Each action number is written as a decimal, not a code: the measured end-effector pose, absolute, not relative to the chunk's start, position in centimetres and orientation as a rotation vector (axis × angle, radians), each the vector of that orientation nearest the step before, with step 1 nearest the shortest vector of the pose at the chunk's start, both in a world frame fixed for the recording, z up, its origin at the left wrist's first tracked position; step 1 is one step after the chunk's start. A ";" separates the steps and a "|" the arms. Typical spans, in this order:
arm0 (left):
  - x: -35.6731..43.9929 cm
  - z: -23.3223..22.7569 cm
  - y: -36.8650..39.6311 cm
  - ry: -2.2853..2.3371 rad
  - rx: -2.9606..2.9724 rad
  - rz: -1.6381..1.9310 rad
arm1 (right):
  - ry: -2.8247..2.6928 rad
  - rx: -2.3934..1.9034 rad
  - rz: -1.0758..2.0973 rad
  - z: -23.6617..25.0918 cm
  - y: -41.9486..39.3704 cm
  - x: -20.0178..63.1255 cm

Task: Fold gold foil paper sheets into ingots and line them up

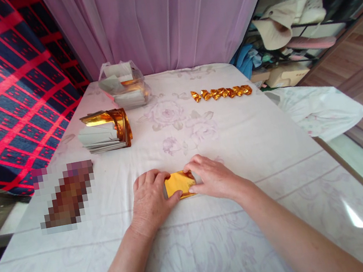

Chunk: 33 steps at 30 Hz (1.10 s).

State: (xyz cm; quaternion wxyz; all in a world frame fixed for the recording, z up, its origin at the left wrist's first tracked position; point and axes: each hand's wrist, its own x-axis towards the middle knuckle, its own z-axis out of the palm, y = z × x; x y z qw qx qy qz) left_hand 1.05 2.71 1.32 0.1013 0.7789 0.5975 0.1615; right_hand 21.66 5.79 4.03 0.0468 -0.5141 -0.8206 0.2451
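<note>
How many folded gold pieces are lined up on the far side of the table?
About 6 folded gold pieces, touching in one row at the far right of the table. They overlap, so the count may be off.

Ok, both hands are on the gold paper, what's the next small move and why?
Probably press the fold flat: the left hand and right hand pin the gold paper on the tablecloth, and a row of folded gold pieces lies beyond.

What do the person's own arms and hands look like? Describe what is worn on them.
Both forearms are bare up to the frame's bottom edge: no sleeves show. The left hand and right hand wear no gloves, and no rings, watch or bracelet are visible. Fingernails are short and unpainted as far as can be seen.
</note>
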 end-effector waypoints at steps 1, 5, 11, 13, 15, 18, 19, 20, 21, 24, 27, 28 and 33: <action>1.1 1.3 2.7 1.767 2.304 0.473 | -2.511 -1.561 0.759 4.1 5.8 21.7; 1.1 1.3 2.7 1.770 2.308 0.473 | -2.529 -1.524 0.804 4.3 5.9 22.0; 1.2 1.3 2.6 1.765 2.296 0.496 | -2.445 -1.567 0.801 4.1 5.9 21.9; 1.2 1.3 2.6 1.763 2.297 0.490 | -2.411 -1.624 0.770 3.9 5.9 21.5; 1.1 1.3 2.6 1.761 2.296 0.485 | -2.370 -1.685 0.722 3.5 5.9 21.2; 1.1 1.3 2.6 1.757 2.288 0.496 | -2.308 -1.727 0.670 2.9 6.0 21.0; 1.1 1.3 2.6 1.756 2.289 0.500 | -2.298 -1.724 0.675 2.7 6.1 21.1; 1.1 1.2 2.7 1.755 2.292 0.502 | -2.295 -1.713 0.692 2.6 6.2 21.2; 1.1 1.2 2.7 1.756 2.296 0.503 | -2.292 -1.702 0.714 2.5 6.3 21.4; 1.1 1.2 2.7 1.769 2.300 0.493 | -2.267 -1.684 0.737 2.7 6.5 21.8; 1.1 1.3 2.6 1.770 2.299 0.483 | -2.216 -1.612 0.687 3.3 6.4 21.7; 1.1 1.3 2.6 1.765 2.301 0.484 | -2.208 -1.562 0.685 3.5 6.3 21.5; 1.1 1.3 2.6 1.759 2.300 0.496 | -2.305 -1.351 0.884 3.5 5.6 20.5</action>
